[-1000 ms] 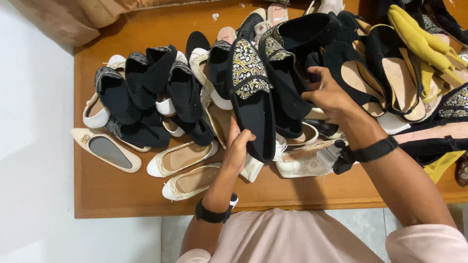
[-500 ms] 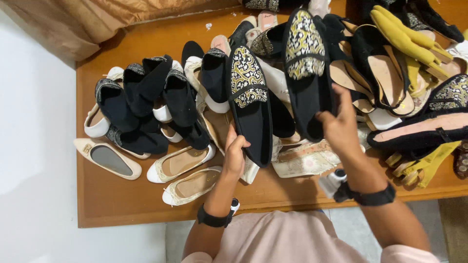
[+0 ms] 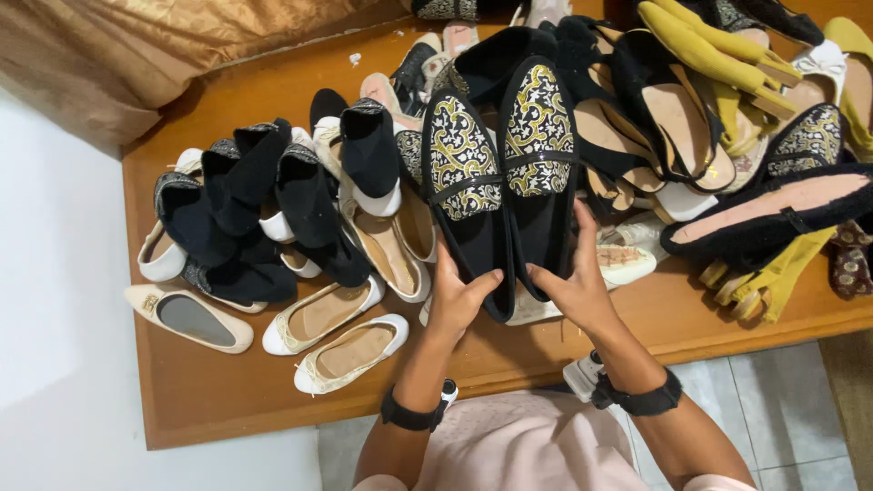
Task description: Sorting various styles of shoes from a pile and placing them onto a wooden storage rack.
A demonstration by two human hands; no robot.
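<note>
My left hand and right hand hold matched embroidered black loafers side by side, fingers clamped on the heels, above the counter; pairing step, setting down together calls for free space.

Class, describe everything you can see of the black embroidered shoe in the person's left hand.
The left shoe is a black slip-on loafer with gold and white scrollwork embroidered over its toe and a shiny black strap across it. It looks like velvet. It lies toe away from the person, beside its matching shoe, above the heap. The left hand grips its heel end.

Shoe piles crowd L, R & behind; only front table edge is free.
</note>
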